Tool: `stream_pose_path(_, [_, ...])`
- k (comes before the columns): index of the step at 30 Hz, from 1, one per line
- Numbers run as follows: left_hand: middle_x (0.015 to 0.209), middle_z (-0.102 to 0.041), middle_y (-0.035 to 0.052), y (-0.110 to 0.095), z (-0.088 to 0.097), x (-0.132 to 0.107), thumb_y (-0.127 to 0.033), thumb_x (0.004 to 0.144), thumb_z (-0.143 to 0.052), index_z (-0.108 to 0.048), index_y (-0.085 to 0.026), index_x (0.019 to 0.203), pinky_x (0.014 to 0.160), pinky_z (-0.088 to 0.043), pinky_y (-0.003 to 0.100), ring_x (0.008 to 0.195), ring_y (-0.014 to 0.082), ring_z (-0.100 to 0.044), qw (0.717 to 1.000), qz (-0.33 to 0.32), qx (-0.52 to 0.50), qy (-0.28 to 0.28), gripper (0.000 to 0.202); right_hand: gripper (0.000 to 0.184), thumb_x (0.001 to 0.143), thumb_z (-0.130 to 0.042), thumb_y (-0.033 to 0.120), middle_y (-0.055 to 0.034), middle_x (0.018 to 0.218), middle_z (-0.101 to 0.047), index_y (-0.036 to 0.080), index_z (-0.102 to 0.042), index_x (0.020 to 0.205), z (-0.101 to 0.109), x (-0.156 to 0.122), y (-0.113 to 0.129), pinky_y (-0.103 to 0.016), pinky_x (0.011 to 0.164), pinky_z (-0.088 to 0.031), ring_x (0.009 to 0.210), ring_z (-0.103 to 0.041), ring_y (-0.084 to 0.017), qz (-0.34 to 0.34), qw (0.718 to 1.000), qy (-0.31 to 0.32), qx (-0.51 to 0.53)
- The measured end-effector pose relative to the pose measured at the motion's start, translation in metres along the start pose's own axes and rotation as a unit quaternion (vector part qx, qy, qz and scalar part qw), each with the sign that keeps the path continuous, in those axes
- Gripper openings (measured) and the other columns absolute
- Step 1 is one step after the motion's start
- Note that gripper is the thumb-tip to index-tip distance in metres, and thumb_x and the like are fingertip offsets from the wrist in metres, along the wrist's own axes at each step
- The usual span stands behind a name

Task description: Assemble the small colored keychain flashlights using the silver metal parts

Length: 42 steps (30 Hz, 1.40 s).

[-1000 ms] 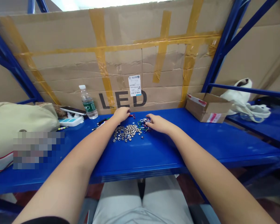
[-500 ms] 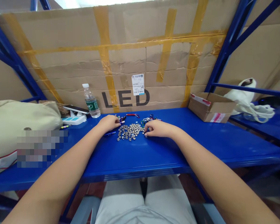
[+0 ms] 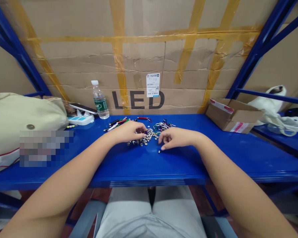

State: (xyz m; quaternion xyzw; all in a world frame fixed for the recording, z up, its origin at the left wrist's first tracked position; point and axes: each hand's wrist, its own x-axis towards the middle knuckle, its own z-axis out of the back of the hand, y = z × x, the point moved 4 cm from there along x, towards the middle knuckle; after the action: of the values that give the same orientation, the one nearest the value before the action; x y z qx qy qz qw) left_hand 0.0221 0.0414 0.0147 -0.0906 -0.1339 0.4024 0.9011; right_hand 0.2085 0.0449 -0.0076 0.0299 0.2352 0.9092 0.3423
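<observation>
Over the left part of a pile of small silver metal caps is my left hand. Its thumb and fingers are closed on a purple metal tube, mostly hidden by the fingers. My right hand hovers just right of the pile, fingers curled but apart from the thumb. By its thumb tip, a small silver cap lies on the blue table, away from the pile. Several coloured metal tubes lie behind my left hand. Carabiner clips are heaped behind my right hand.
A red tube with a clip lies at the back. Further left stand a water bottle, a power strip and a cream bag. An open cardboard box sits at the back right, before the large carton wall.
My left hand has moved right over the caps with the purple tube, uncovering the coloured tubes. My right hand has shifted slightly right and its fingers have parted; a cap now lies by its thumb.
</observation>
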Motion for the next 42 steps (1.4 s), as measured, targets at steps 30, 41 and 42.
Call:
stream_pose_path(30, [0.094, -0.069, 0.001, -0.008, -0.003, -0.001, -0.023, 0.079, -0.056, -0.064, -0.019, 0.098, 0.071, -0.045, 0.022, 0.083, 0.0144, -0.062, 0.998, -0.053, -0.014, 0.007, 0.021, 0.02, 0.076, -0.061, 0.033, 0.0053, 0.056, -0.041, 0.016, -0.066, 0.085, 0.013, 0.002, 0.016, -0.023, 0.052, -0.029, 0.052, -0.035, -0.008, 0.066, 0.954, -0.279, 0.093])
stream_pose_path(41, [0.089, -0.07, 0.0011, -0.014, 0.0, -0.003, -0.023, 0.078, -0.057, -0.065, -0.018, 0.095, 0.071, -0.045, 0.022, 0.081, 0.0144, -0.063, 0.998, -0.061, -0.027, -0.008, 0.019, 0.022, 0.077, -0.06, 0.035, 0.0037, 0.058, -0.044, 0.017, -0.067, 0.088, 0.012, 0.003, 0.022, -0.024, 0.054, -0.03, 0.054, -0.037, -0.009, 0.098, 0.953, -0.277, 0.08])
stream_pose_path(42, [0.089, -0.07, 0.001, -0.014, 0.0, -0.003, -0.023, 0.078, -0.057, -0.065, -0.018, 0.095, 0.07, -0.045, 0.022, 0.081, 0.0144, -0.063, 0.998, -0.06, -0.027, -0.009, 0.019, 0.023, 0.078, -0.06, 0.035, 0.0036, 0.058, -0.044, 0.017, -0.067, 0.089, 0.012, 0.003, 0.021, -0.024, 0.054, -0.03, 0.054, -0.037, -0.009, 0.097, 0.953, -0.277, 0.08])
